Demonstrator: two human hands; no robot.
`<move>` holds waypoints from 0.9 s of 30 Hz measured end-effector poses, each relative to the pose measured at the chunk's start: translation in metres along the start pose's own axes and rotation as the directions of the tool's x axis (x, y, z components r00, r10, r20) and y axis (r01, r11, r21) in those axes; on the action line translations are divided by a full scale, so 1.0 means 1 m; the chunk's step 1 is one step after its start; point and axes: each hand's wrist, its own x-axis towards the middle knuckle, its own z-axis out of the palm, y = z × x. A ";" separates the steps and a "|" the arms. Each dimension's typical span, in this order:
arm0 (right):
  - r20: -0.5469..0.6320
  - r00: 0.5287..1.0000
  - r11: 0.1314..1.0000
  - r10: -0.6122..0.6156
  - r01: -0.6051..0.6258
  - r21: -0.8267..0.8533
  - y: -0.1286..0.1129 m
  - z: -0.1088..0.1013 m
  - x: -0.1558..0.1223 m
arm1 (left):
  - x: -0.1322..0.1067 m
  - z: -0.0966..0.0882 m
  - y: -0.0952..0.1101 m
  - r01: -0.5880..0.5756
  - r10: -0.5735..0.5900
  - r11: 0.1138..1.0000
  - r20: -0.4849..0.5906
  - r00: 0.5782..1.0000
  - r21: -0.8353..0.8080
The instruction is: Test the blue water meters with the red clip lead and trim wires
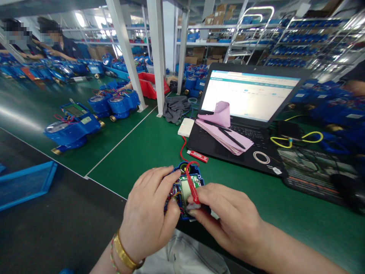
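A small blue meter module [186, 179] with a green circuit board and a pale display sits at the near edge of the green bench. My left hand [149, 215] grips its left side, fingers curled over the wires. My right hand [228, 222] pinches a red probe [192, 187] and presses its tip onto the board. The probe's red wire [182, 149] runs up toward a white box [186, 127] beside the laptop.
An open laptop [251, 114] with pink papers and a pen on its keyboard stands behind the module. Blue water meters [72, 123] lie at left, more at right. A yellow cable [296, 139], grey cloth [175, 108], white posts and other people far left.
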 end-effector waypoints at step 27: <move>-0.016 1.000 1.000 -0.014 0.013 -0.015 0.002 0.001 -0.002 | -0.002 0.000 -0.002 -0.009 0.009 1.000 0.005 1.000 0.009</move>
